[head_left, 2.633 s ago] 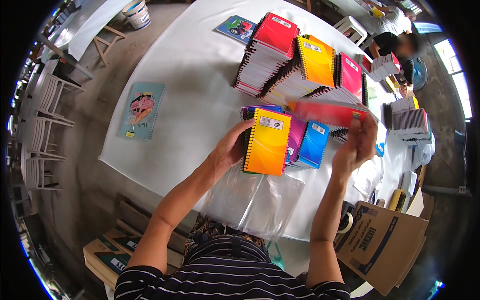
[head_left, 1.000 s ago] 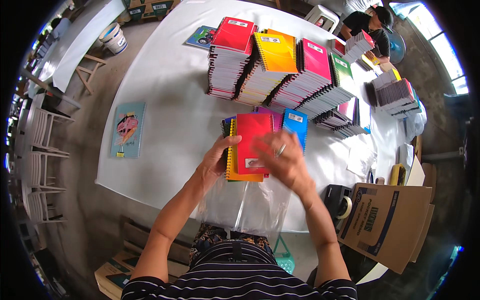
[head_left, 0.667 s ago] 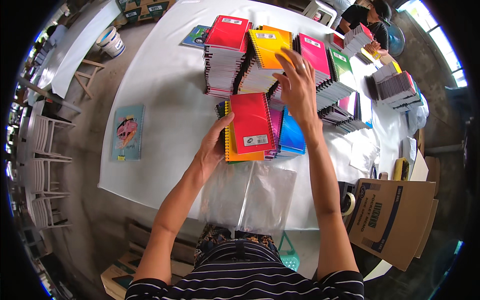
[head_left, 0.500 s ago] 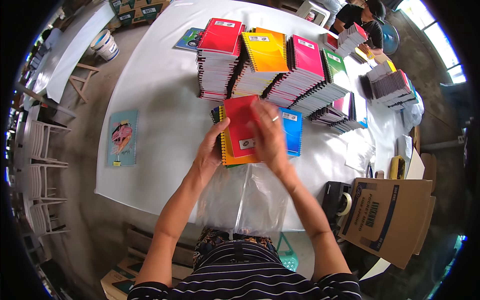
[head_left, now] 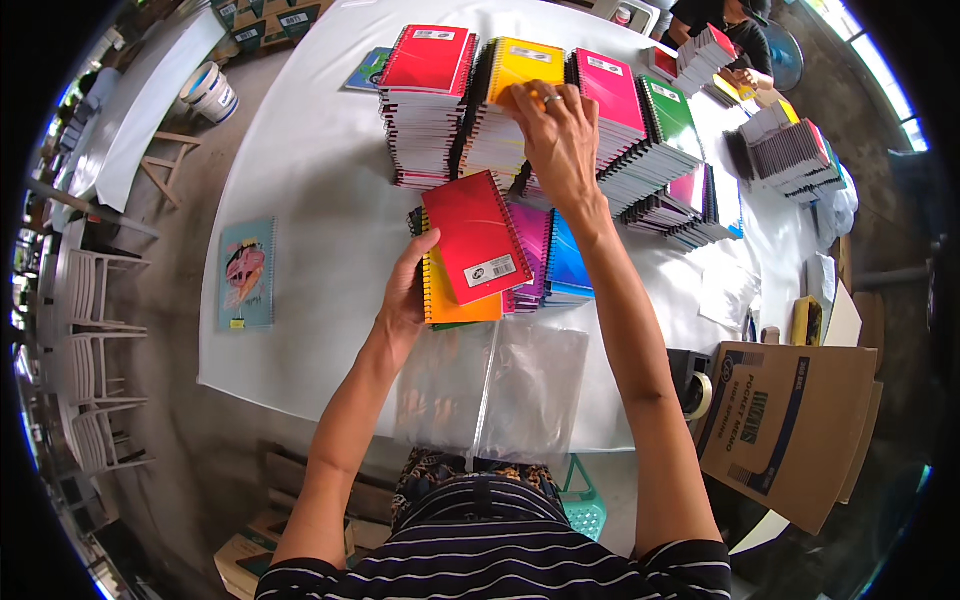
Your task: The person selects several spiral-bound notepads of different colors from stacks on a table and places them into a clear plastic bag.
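Note:
My left hand [head_left: 405, 285] is closed around the left edge of a small bundle of spiral notebooks. A red notebook [head_left: 470, 235] lies tilted on top, above a yellow-orange notebook [head_left: 436, 295]; a sliver of green shows beneath. Purple [head_left: 530, 240] and blue notebooks [head_left: 568, 262] sit beside the bundle on its right. My right hand [head_left: 558, 130] reaches forward, its bent fingers over the near edge of the yellow notebook [head_left: 525, 62] on top of a tall stack. Its fingertips are partly hidden. Red [head_left: 428, 60], pink [head_left: 610, 90] and green stacks [head_left: 672, 115] flank it.
Clear plastic sleeves [head_left: 530, 390] lie at the near table edge. A teal notebook [head_left: 247, 272] rests at left. A tape dispenser [head_left: 690, 380] and cardboard box [head_left: 785, 425] stand at right. Across the table, a person [head_left: 715, 30] is near more notebook stacks [head_left: 790, 155].
My right hand has left the bundle and moved forward to the yellow stack. The red notebook in my left hand has turned askew, and purple notebooks now show beside it.

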Available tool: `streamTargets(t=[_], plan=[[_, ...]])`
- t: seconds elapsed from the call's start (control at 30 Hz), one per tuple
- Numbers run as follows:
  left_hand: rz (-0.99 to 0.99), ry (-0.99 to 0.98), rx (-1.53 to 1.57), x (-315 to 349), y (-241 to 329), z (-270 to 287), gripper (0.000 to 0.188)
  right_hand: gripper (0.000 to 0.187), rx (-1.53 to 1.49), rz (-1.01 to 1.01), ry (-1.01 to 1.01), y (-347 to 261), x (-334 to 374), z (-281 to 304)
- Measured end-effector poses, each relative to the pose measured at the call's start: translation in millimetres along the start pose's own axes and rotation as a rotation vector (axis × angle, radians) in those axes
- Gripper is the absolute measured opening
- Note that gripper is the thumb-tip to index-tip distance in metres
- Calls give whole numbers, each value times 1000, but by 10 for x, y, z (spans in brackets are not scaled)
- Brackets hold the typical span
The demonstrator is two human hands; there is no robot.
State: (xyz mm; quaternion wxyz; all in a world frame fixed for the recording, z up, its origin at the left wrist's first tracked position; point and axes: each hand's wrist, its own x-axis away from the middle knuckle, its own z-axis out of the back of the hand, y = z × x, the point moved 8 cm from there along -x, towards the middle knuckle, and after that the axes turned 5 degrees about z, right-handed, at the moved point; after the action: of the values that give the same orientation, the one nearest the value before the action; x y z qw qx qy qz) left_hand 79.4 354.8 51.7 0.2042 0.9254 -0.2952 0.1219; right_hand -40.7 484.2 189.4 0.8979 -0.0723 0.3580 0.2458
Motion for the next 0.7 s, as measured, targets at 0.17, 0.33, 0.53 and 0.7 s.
streamTargets(t=[0.17, 0.33, 0.53, 0.7], plan=[[-78, 37, -42, -35, 43, 104, 57, 32, -131, -20, 246, -112, 122, 345], [-152, -16, 21, -98, 52, 103, 55, 62, -805, -455, -184, -776, 1335, -71], [-169, 75, -21, 23, 50, 343, 49, 55, -1045, -702, -354, -880, 1675, -53], [-169, 63, -6, 157, 111, 624, 45, 58, -352, -231, -297, -763, 1884, 116]])
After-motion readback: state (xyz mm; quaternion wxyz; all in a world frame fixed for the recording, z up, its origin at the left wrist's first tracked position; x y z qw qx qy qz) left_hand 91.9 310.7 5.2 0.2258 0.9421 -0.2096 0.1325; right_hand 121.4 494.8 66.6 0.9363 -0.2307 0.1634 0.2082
